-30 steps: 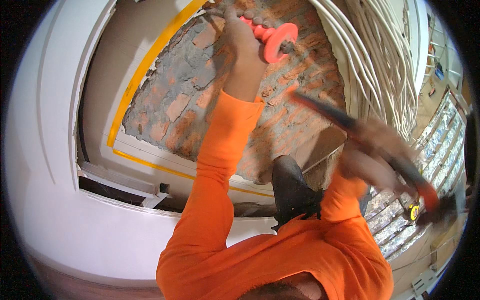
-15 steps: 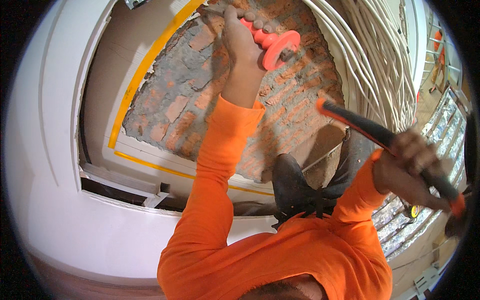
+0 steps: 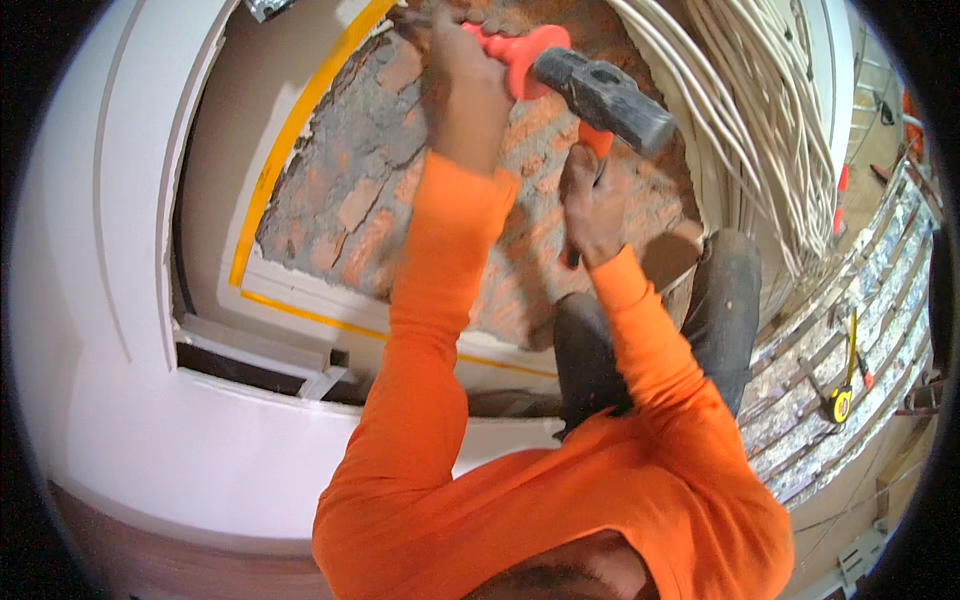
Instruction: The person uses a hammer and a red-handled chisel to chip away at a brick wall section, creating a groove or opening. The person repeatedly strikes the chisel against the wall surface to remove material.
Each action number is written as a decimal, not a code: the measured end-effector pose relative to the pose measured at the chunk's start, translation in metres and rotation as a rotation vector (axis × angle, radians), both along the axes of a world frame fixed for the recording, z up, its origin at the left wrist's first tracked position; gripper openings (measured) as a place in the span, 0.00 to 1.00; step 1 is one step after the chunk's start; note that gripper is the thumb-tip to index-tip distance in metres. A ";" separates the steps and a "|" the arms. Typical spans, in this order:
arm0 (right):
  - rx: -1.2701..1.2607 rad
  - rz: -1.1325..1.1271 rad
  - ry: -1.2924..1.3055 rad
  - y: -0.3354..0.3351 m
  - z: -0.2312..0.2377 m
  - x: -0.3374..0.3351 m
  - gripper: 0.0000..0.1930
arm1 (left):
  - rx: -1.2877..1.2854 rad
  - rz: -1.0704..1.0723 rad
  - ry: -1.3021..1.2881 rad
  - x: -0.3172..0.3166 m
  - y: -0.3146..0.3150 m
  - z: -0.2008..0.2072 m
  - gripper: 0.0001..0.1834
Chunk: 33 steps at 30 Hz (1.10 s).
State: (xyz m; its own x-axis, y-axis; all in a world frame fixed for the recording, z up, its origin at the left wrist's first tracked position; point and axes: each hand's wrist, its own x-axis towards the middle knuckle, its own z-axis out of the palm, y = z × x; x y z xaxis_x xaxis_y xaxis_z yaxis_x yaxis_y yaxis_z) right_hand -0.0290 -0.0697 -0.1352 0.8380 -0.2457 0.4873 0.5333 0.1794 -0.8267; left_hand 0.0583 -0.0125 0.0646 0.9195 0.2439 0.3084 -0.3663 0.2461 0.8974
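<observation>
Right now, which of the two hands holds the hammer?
The right hand holds the hammer by its handle; the left hand grips the red-guarded chisel against the brick.

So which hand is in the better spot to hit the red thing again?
The right hand, probably. It grips the hammer, whose dark head sits against the red guard of the chisel. The left hand is wrapped round that chisel, pressing it to the brick wall.

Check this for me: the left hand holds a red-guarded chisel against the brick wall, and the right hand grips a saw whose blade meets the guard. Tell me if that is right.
One thing is wrong: the right hand grips a hammer, not a saw. The head view shows its dark head at the chisel guard. The rest stands: the left hand holds the red-guarded chisel against the brick wall.
</observation>
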 end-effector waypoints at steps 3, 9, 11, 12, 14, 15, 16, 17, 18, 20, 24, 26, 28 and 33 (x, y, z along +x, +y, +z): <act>-0.085 0.204 0.000 -0.033 -0.020 -0.013 0.14 | -0.103 0.092 -0.109 -0.008 0.006 -0.021 0.21; 0.825 0.378 -0.291 -0.091 -0.031 -0.022 0.30 | -0.140 -0.104 -0.088 -0.014 -0.001 -0.034 0.19; 0.975 0.279 -0.309 -0.126 0.006 -0.036 0.35 | -0.081 -0.066 -0.102 -0.011 0.008 -0.031 0.19; 0.981 0.228 -0.385 -0.145 0.011 -0.035 0.39 | -0.050 -0.060 -0.108 -0.009 0.006 -0.029 0.19; 0.903 0.148 -0.593 -0.175 0.016 -0.030 0.38 | -0.062 0.017 -0.058 -0.017 -0.002 -0.021 0.20; 0.899 0.028 -0.642 -0.181 0.019 -0.027 0.37 | -0.074 0.046 -0.035 -0.021 -0.009 -0.020 0.20; 0.892 -0.089 -0.688 -0.182 0.020 -0.022 0.37 | -0.088 0.077 -0.010 -0.026 -0.014 -0.020 0.20; 0.936 -0.164 -0.678 -0.176 0.020 -0.020 0.37 | -0.098 0.106 0.007 -0.029 -0.019 -0.019 0.20; 0.983 -0.248 -0.676 -0.165 0.021 -0.020 0.37 | -0.104 0.125 0.022 -0.030 -0.027 -0.015 0.20; 1.101 0.076 -0.787 -0.111 0.015 -0.009 0.31 | -0.125 0.096 0.005 -0.022 -0.028 -0.011 0.20; 0.161 0.205 0.089 -0.015 0.026 0.011 0.24 | -0.065 0.041 -0.072 0.008 0.012 -0.027 0.17; 0.056 0.118 0.050 -0.026 -0.007 0.022 0.26 | -0.006 0.083 -0.095 0.007 0.033 -0.023 0.18; -0.131 -0.133 -0.092 -0.031 -0.069 0.033 0.24 | -0.035 0.059 -0.077 -0.005 0.029 -0.034 0.19; 0.795 0.421 0.223 -0.086 -0.078 0.013 0.25 | -0.111 -0.020 0.316 -0.039 0.011 -0.102 0.18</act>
State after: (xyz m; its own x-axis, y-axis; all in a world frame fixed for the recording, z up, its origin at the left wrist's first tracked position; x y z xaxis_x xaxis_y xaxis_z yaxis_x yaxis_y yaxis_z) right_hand -0.0163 -0.1559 -0.2128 0.9881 -0.0924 0.1231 0.1388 0.8804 -0.4535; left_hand 0.0196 -0.0016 -0.0372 0.9703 0.2410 -0.0205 -0.0681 0.3535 0.9330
